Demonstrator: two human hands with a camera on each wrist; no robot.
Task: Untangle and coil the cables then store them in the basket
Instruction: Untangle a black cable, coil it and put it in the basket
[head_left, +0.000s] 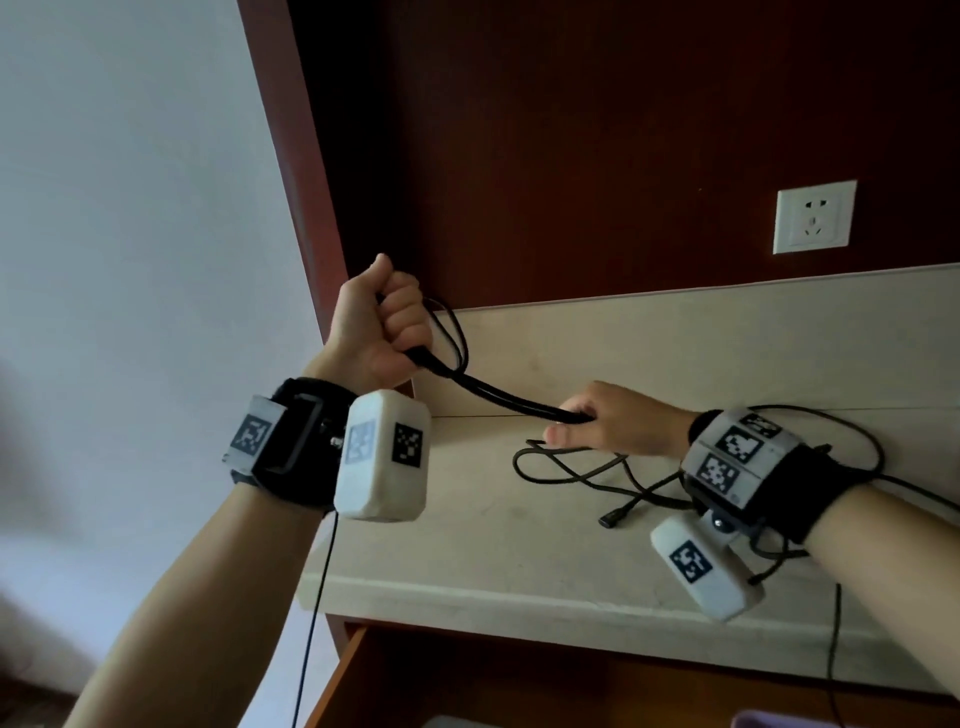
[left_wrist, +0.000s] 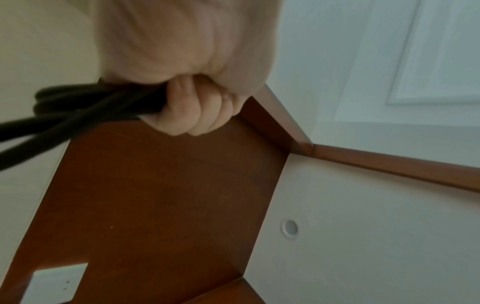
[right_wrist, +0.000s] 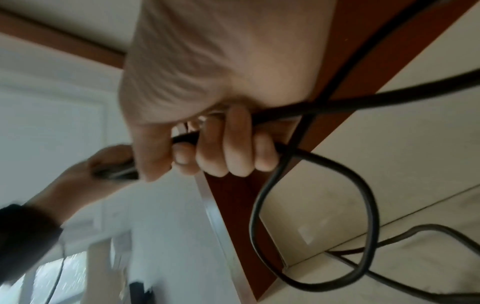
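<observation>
A black cable runs in several strands between my two hands above a pale countertop. My left hand is raised at the counter's left end and grips a bunch of loops in its fist; the left wrist view shows the fingers curled round the black strands. Lower and to the right, my right hand grips the same strands just above the counter, its fingers wrapped round the cable. More loose cable lies tangled under the right hand, with a plug end. No basket is in view.
A white wall socket sits on the dark wooden back panel. A wooden side post stands just behind the left hand. An open wooden drawer lies under the counter's front edge. Thin sensor wires hang from both wrists.
</observation>
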